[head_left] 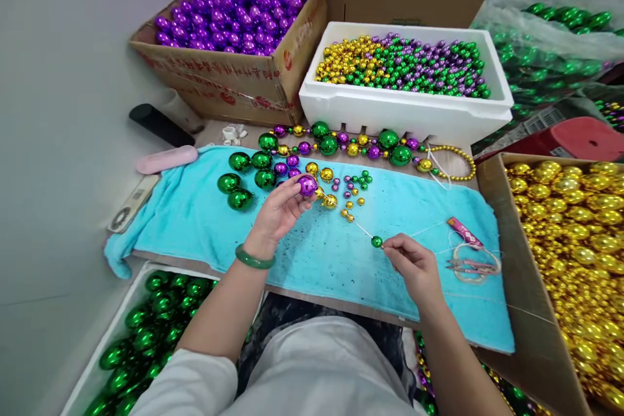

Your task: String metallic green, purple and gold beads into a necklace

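My left hand (279, 211), with a green bangle (255, 257) on its wrist, pinches a shiny purple bead (307, 186) above the blue towel (312, 260). A pale string (358, 225) runs from near that bead down to a small green bead (377, 242). My right hand (414, 266) is closed at the green bead's right side, its fingertips pinched on the string there. Loose large green beads (240, 199), gold beads (326, 174) and small mixed beads (349, 186) lie on the towel near my left hand.
A finished bead strand (363, 140) stretches along the towel's back edge. Scissors (472, 266) and a pink packet (463, 232) lie right. Around stand a carton of purple beads (205, 71), a white foam box (404, 107), a gold-bead carton (531, 273) and a green-bead box (104, 331).
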### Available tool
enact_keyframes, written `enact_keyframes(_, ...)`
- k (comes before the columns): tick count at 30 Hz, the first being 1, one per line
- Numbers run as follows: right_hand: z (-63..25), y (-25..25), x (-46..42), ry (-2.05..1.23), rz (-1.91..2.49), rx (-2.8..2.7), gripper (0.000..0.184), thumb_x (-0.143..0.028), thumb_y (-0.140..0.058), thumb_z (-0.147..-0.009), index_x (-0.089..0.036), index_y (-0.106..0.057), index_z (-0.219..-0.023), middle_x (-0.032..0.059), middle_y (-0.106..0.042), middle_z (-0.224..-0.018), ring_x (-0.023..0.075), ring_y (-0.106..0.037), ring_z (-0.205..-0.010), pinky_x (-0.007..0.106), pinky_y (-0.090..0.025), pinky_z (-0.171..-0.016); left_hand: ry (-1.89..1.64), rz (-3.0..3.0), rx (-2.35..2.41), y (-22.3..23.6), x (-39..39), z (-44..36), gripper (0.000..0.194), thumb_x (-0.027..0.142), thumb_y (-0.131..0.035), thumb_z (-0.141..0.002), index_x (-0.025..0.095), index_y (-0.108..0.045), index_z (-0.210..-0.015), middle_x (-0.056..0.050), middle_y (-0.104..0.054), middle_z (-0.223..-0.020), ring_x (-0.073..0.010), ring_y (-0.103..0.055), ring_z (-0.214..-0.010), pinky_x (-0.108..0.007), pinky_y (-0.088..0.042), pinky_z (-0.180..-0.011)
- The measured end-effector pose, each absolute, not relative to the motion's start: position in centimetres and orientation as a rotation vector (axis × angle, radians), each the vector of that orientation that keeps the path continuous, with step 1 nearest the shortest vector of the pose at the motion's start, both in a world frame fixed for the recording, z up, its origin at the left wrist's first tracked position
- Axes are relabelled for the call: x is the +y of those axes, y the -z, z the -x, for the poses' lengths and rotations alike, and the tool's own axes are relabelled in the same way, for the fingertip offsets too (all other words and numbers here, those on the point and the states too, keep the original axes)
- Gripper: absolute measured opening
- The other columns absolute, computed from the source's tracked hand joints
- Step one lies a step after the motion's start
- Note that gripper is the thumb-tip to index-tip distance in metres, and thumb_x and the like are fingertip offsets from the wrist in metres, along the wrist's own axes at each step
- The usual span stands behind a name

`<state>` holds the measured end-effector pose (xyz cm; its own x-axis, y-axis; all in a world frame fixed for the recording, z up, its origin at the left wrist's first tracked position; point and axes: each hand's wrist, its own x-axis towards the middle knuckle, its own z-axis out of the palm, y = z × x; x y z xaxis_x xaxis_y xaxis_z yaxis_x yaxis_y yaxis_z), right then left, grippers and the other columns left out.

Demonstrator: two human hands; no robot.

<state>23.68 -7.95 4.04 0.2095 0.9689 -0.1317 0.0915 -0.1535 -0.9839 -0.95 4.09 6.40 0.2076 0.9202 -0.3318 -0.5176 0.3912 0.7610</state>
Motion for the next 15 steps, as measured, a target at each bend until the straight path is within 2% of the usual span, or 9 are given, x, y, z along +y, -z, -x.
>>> enact_keyframes(10, -24.3, -4.2, -7.8, -1.066, 1.480, -1.171, 0.016, -0.032, -0.066, -0.076, -0.019, -0.070, -0.067, 0.0028, -0.059, -0.066, 0.0133, -0.047, -0.058, 0.027, -0.035, -0.052, -1.024, -0.792, 0.841, -6.3, 3.7, 1.1, 0.036, 0.018, -0.079, -0.067, 0.017, -0.072, -0.103, -0.005, -0.069, -0.091, -0.0113, -0.061, -0.070, -0.022, -0.048, -0.058)
enact_keyframes(15, -24.3, -4.0, -7.6, -1.084, 1.457, -1.175, 0.016, -0.033, -0.067, -0.076, -0.020, -0.069, -0.068, 0.0025, -0.058, -0.065, 0.0131, -0.045, -0.057, 0.027, -0.034, -0.051, -0.960, -0.888, 0.787, -6.5, 3.0, 0.5, 0.038, 0.021, -0.082, -0.065, 0.020, -0.074, -0.102, -0.004, -0.068, -0.088, -0.0112, -0.056, -0.068, -0.024, -0.046, -0.059)
